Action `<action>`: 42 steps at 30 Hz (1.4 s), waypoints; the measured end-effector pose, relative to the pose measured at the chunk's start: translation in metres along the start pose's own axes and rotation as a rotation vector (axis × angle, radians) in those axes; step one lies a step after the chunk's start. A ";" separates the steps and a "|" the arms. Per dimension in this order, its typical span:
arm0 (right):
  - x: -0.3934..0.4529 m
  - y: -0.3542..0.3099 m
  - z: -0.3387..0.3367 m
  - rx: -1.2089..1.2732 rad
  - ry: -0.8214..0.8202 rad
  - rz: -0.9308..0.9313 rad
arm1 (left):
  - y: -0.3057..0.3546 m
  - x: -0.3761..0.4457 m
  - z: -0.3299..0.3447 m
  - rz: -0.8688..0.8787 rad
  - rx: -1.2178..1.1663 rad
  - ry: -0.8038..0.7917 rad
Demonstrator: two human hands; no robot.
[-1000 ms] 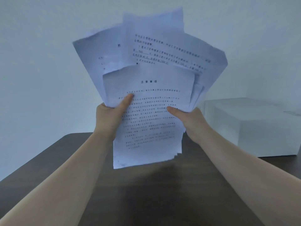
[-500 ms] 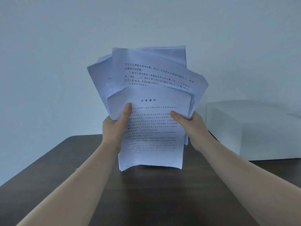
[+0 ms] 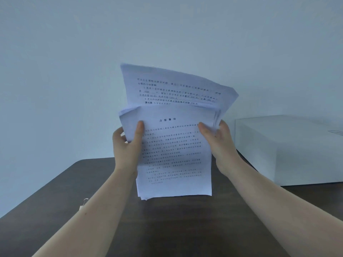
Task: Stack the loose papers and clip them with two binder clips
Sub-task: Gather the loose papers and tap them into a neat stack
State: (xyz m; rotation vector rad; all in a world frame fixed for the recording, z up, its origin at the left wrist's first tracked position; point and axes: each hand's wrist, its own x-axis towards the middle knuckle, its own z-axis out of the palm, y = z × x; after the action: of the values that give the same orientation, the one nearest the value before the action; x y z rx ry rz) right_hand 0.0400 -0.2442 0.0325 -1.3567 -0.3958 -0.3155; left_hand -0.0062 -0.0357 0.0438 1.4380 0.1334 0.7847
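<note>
Two hands hold one bunch of papers (image 3: 174, 149) up in front of me, above the dark counter (image 3: 176, 225). My left hand (image 3: 126, 145) has its grip closed on the left edge of the bunch, thumb on the front page and the other fingers behind. My right hand (image 3: 220, 143) has its grip closed on the right edge the same way, thumb on the front.

I cannot count the pages, they are too many and too close together. I can see that the bunch is not even yet. One front page with printed lines sits lower, and more pages stick up behind it and lean to the right. The bottom edges are close to the counter, but I cannot tell if they touch it.

One binder clip (image 3: 83, 203) shows on the counter, just beside my left arm, with a silver wire handle. Most of it is hidden by the arm. I see only that one clip.

One white box (image 3: 289, 149) sits on the counter to the right, near my right arm.
</note>
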 end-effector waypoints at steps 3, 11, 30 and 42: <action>0.006 -0.005 -0.001 0.029 0.087 0.007 | -0.001 0.001 0.001 -0.051 0.128 -0.102; 0.001 -0.015 0.008 -0.009 0.039 0.088 | -0.006 -0.004 0.005 0.012 0.138 -0.134; 0.023 0.000 0.009 -0.131 0.035 0.154 | 0.001 0.003 0.014 -0.063 0.067 0.037; 0.025 -0.013 0.010 0.045 0.049 0.104 | 0.001 0.007 0.001 0.013 0.098 0.030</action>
State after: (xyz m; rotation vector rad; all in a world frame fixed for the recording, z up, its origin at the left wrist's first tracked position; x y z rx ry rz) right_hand 0.0554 -0.2370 0.0568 -1.3177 -0.2888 -0.2525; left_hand -0.0009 -0.0333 0.0475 1.5213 0.1879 0.8194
